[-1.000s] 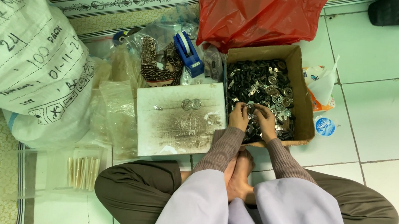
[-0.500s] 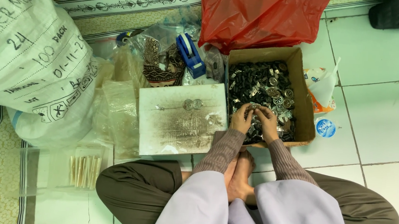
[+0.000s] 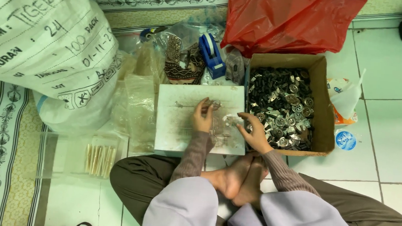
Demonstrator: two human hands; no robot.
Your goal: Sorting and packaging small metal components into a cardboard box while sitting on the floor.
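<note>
Posture: the person sits cross-legged on the tiled floor (image 3: 392,140), bare feet crossed in front of the body, both forearms reaching forward in ribbed sleeves.
Left hand (image 3: 202,116): rests on the white board (image 3: 181,126), fingers curled and pinched together over a small metal piece (image 3: 215,103) near the board's upper middle. The piece is too small to identify; a closed pinch grip is visible.
Right hand (image 3: 255,131): sits at the board's right edge, just beside the left wall of the cardboard box (image 3: 326,112). Fingers are bent inward around small clear or metallic items (image 3: 231,121); what exactly they are cannot be told.
White board: flat, rectangular, lying on the floor between the person's knees and the clutter behind; its surface carries faint scattered marks and small parts.
Cardboard box: open-topped, directly right of the board, filled with a dense heap of small dark and silver metal parts (image 3: 280,109).
Red plastic bag (image 3: 287,20): behind the box, touching its rear edge.
Blue tape dispenser (image 3: 211,55): behind the board, upright, among clear plastic bags (image 3: 138,94).
White woven sack (image 3: 41,40): large, printed, at far left, well apart from both hands.
Pale sticks (image 3: 97,160): a small bundle in a clear wrapper, on the floor left of the person's knee.
Round blue-and-white lid (image 3: 346,140): on the floor just right of the box.
</note>
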